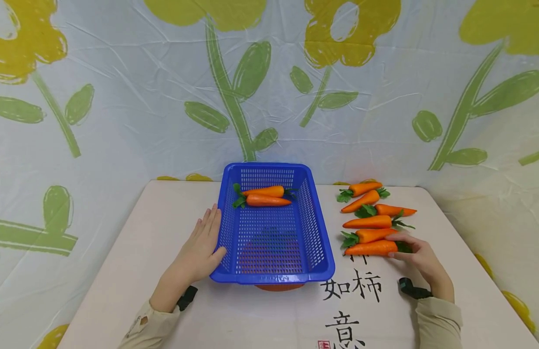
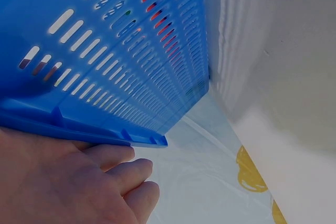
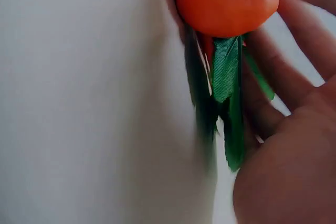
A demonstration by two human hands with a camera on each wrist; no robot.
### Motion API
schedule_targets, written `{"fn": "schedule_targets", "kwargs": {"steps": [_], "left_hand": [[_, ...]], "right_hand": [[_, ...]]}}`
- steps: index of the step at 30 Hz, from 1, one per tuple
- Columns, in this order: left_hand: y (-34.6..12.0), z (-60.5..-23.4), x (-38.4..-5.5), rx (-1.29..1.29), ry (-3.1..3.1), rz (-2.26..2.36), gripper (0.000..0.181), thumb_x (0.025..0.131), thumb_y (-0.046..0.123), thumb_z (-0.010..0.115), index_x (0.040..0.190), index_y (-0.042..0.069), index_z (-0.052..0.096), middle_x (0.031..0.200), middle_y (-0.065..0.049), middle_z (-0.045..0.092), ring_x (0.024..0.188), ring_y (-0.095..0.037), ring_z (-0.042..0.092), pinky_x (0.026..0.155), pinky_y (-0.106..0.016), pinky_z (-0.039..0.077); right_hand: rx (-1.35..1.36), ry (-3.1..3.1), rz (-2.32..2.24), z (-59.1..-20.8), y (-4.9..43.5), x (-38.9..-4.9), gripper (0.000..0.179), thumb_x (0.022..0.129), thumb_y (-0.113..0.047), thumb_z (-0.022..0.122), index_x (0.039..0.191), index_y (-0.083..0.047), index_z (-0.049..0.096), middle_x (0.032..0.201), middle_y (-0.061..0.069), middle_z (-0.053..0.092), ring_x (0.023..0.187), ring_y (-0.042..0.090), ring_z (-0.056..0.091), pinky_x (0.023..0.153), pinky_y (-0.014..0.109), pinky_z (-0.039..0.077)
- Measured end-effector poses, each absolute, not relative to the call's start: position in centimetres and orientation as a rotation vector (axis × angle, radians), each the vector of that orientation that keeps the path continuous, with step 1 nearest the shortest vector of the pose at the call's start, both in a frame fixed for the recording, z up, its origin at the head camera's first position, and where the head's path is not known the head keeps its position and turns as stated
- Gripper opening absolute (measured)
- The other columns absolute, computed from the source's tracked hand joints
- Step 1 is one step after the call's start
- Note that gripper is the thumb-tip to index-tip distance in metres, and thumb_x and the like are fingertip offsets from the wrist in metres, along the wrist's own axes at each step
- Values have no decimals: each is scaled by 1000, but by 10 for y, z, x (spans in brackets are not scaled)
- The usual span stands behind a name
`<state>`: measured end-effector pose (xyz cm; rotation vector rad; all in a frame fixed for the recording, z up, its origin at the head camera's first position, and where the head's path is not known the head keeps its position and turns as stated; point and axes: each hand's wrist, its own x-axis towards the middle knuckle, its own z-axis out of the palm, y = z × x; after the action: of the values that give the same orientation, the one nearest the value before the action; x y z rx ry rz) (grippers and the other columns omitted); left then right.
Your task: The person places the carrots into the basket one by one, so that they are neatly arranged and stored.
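A blue plastic basket (image 1: 271, 278) with slotted walls stands mid-table, two carrots (image 1: 269, 199) with green leaves lying inside near its far end. My left hand (image 1: 204, 247) rests along the basket's left rim, fingers extended; the left wrist view has the fingers (image 2: 128, 174) just under that rim. At the right, my right hand (image 1: 419, 257) pinches the leafy end of the nearest carrot (image 1: 370, 248) between thumb and fingers. That carrot (image 3: 226, 3) and its green leaves (image 3: 228, 72) show between the fingers in the right wrist view.
Several more carrots (image 1: 367, 222) lie in a loose column right of the basket, their tops pointing various ways. Black brush characters (image 1: 367, 286) mark the pale tabletop (image 1: 252, 320). A flower-print sheet (image 1: 156, 97) hangs behind the table.
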<state>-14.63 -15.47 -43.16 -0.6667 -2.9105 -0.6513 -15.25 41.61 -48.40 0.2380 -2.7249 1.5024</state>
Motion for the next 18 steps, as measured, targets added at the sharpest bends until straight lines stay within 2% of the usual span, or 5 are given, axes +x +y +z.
{"fn": "schedule_targets", "kwargs": {"steps": [4,6,12,16,18], "left_hand": [[-155,-432,-146,-664,-2912,-648,81,91,17,50,155,-9,7,163,-24,3,150,-41,4,118,-58,11],[-155,-432,-147,-664,-2912,-643,81,92,17,50,155,-9,6,163,-24,3,150,-42,4,118,-58,11],[-155,-433,-147,-666,-2915,-639,81,92,17,50,155,-8,6,163,-24,3,150,-40,2,118,-58,11],[-155,-432,-146,-668,-2916,-645,82,91,17,50,155,-8,5,163,-24,2,150,-39,1,118,-58,10],[-155,-432,-146,-666,-2916,-647,82,91,17,50,155,-8,5,164,-24,2,150,-39,1,119,-57,10]], "right_hand": [[159,-2789,1465,-486,418,-153,45,85,-6,75,126,6,61,119,-15,58,106,-7,45,85,11,38],[140,-2799,1470,-487,418,-153,47,85,-7,75,127,6,60,118,-21,55,106,-8,44,85,11,37],[119,-2812,1493,-487,418,-151,50,86,-11,74,130,6,57,118,-23,54,107,-8,43,85,14,36],[96,-2829,1498,-487,418,-153,49,86,-11,75,130,4,58,122,-14,56,108,-4,42,91,25,37],[95,-2806,1511,-488,418,-154,43,85,-9,75,126,-6,65,119,-16,58,105,-4,44,87,24,38]]}}
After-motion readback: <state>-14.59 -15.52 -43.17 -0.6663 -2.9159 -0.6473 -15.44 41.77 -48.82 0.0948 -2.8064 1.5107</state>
